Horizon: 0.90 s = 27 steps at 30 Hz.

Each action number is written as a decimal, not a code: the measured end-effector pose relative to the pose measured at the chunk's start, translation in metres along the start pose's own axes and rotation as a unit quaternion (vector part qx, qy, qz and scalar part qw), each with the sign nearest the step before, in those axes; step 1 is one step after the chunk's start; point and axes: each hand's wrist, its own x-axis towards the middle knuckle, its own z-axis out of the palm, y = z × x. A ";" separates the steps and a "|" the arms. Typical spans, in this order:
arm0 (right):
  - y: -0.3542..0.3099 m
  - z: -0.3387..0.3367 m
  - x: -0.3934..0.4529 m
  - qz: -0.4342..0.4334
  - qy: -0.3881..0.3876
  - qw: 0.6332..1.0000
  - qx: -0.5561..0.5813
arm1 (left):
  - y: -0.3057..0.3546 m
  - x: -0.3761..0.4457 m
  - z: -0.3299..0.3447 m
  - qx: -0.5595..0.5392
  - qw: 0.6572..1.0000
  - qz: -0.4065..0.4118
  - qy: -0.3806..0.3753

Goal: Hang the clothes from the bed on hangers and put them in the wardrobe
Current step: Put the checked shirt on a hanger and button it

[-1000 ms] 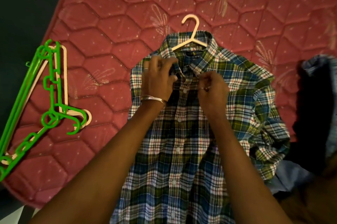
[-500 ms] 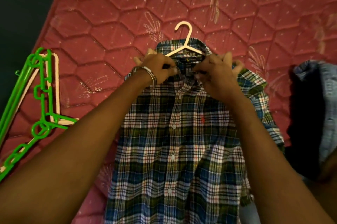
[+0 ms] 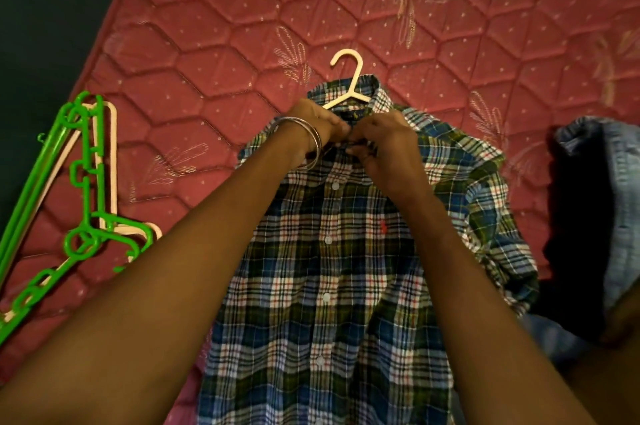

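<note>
While the plaid shirt (image 3: 332, 268) lies flat and face-up on the red quilted mattress (image 3: 214, 54), both hands are right up at its collar, meeting at the top of the button placket. The left hand (image 3: 317, 125), with silver bangles (image 3: 308, 144) round the wrist, has its fingers curled in and pinching the fabric at the neck opening; the right hand (image 3: 388, 147) is curled the same way, fingertips nipping the cloth just beside the left, the two hands touching. Whether there is a button between those fingers I cannot tell, the knuckles hide it. A cream hanger (image 3: 348, 85) sits inside the shirt, its shoulders tucked under the collar and its hook poking out onto the mattress beyond the neckline. The placket below the hands is closed, white buttons running down the middle, and the right-side sleeve is bunched up along the edge. Over on the left edge of the mattress, well apart from the shirt, a pile of green hangers (image 3: 79, 203) lies tangled with a pale pink hanger (image 3: 110, 168). To the right, a denim garment (image 3: 620, 203) sits crumpled near the shirt's sleeve, dark folds in shadow.
</note>
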 end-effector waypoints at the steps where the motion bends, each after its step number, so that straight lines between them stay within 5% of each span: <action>1: 0.001 0.001 -0.001 -0.003 0.007 1.000 -0.009 | 0.003 0.000 0.002 -0.014 1.000 -0.016 -0.002; 7: 0.000 0.004 -0.002 -0.024 0.060 0.995 -0.070 | 0.008 0.002 0.001 -0.040 0.995 -0.090 -0.028; 15: 0.006 0.012 0.000 -0.072 0.118 0.983 -0.123 | 0.009 0.006 0.001 0.012 0.997 -0.069 -0.026; 21: 0.012 0.013 0.002 -0.078 0.056 0.986 -0.133 | -0.007 0.003 0.007 0.094 0.994 0.054 0.019; 27: 0.014 0.006 0.002 -0.043 -0.035 0.985 -0.165 | -0.022 -0.008 0.006 0.133 0.985 0.108 -0.033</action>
